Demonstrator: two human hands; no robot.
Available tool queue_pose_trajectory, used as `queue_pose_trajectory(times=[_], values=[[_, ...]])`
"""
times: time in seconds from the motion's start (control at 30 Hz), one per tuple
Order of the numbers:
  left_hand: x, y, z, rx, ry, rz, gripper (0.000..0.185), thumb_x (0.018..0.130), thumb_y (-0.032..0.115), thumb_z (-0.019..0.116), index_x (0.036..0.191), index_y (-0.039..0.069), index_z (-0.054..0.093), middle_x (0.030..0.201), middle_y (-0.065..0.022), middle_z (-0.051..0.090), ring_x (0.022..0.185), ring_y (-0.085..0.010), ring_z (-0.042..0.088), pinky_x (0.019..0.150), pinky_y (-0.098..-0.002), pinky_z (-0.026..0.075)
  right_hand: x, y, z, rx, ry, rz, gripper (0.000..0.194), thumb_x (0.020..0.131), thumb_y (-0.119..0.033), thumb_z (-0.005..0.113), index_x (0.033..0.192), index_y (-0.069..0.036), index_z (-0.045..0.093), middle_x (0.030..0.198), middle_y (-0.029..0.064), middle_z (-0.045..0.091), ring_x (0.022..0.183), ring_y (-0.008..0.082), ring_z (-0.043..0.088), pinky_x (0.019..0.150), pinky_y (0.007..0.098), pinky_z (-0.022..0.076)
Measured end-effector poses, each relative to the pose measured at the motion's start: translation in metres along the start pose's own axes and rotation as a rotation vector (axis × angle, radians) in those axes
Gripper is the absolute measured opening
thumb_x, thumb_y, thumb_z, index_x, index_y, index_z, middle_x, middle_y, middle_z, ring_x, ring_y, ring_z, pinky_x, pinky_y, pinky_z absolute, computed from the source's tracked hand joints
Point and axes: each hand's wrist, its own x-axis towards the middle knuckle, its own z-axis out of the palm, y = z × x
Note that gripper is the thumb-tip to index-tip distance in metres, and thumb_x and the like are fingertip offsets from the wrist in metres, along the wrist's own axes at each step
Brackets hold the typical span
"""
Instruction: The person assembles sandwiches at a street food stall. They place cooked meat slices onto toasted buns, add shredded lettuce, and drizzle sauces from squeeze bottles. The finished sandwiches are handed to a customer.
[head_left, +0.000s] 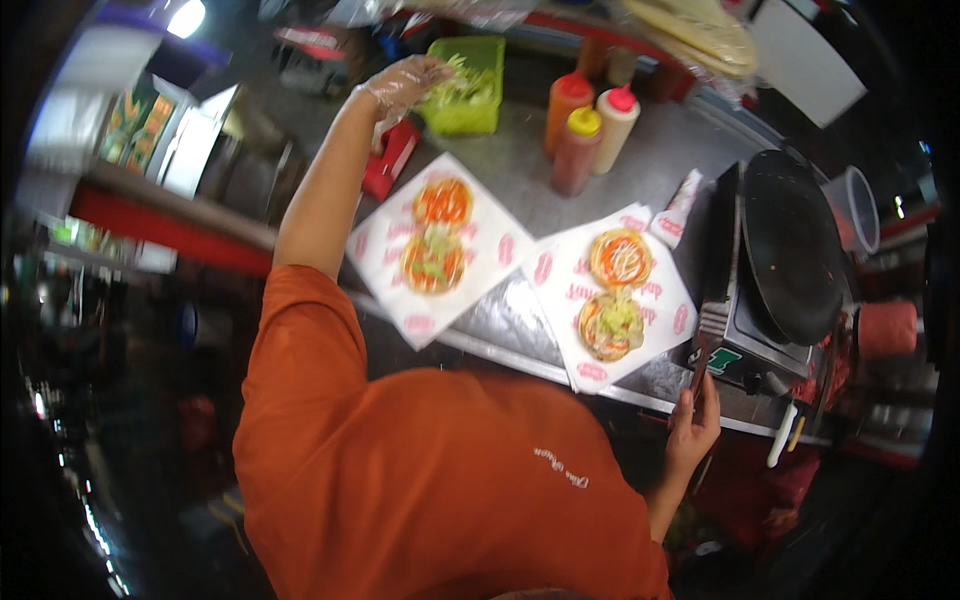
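My left hand (405, 84), in a clear plastic glove, reaches over the rim of a green plastic container (484, 120). Its fingertips meet the shredded lettuce (469, 84) inside; blur hides whether they grip any. Bare, my right hand (694, 424) holds a fork (705, 349) with its tines up, beside the stove. Two sheets of printed paper lie before me. The left sheet (491, 262) carries a sauced bun half (442, 204) and another topped with lettuce (433, 262). On the right sheet (555, 281) are a sauced bun half (621, 259) and a lettuce-topped one (611, 324).
Squeeze bottles with orange (566, 109), dark red (576, 157) and white (617, 127) contents stand behind the papers. A black pan (791, 247) sits on a portable stove (724, 247) at right. Near the counter's front edge, a white-handled utensil (782, 435) juts out.
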Motion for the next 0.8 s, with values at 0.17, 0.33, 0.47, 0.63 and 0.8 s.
queue_pose_trajectory(times=[0.17,0.33,0.47,0.63,0.8], values=[[-0.152,-0.045,0.075,-0.067,0.172,0.045,0.038,0.098,0.037,0.066,0.119,0.005,0.064,0.106,-0.0043,0.067,0.099,-0.0127,0.061,0.086,-0.0329,0.051,0.033,-0.002,0.0,0.144,-0.181,-0.012,0.042,0.097,-0.006,0.065,0.137,0.005,0.056,0.108,0.0037,0.059,0.069,0.0045,0.052,0.054,0.0187,0.0398],[-0.232,-0.101,0.155,0.714,0.345,0.395,0.057,0.091,0.044,0.071,0.131,0.007,0.057,0.125,-0.0164,0.061,0.118,-0.033,0.059,0.1,-0.0446,0.049,0.063,-0.037,0.068,0.037,-0.424,-0.235,0.043,0.095,-0.009,0.068,0.134,0.004,0.059,0.105,0.0086,0.064,0.076,0.0115,0.059,0.061,0.0267,0.0479],[-0.262,-0.117,0.162,0.636,0.392,0.386,0.065,0.087,0.045,0.074,0.135,0.005,0.054,0.127,-0.0174,0.06,0.117,-0.0391,0.058,0.101,-0.0474,0.048,0.057,-0.072,0.165,-0.176,-0.577,-0.574,0.043,0.091,-0.017,0.072,0.13,0.0,0.062,0.105,0.0156,0.066,0.089,0.028,0.066,0.076,0.0377,0.0523],[-0.265,-0.127,0.134,0.237,0.374,0.265,0.057,0.09,0.039,0.072,0.131,0.003,0.055,0.122,-0.0177,0.063,0.107,-0.0385,0.063,0.094,-0.0458,0.051,0.038,-0.096,0.256,-0.385,-0.756,-0.717,0.045,0.091,-0.029,0.07,0.13,-0.009,0.061,0.1,0.0135,0.064,0.091,0.0331,0.064,0.078,0.041,0.0525],[-0.241,-0.156,0.1,0.149,0.36,0.486,0.027,0.101,0.013,0.058,0.124,0.001,0.053,0.119,-0.0192,0.063,0.096,-0.0416,0.066,0.082,-0.0452,0.054,0.026,-0.1,0.28,-0.348,-0.725,-0.588,0.048,0.09,-0.029,0.072,0.132,-0.009,0.061,0.095,0.0128,0.063,0.08,0.0295,0.063,0.073,0.0392,0.0509]])
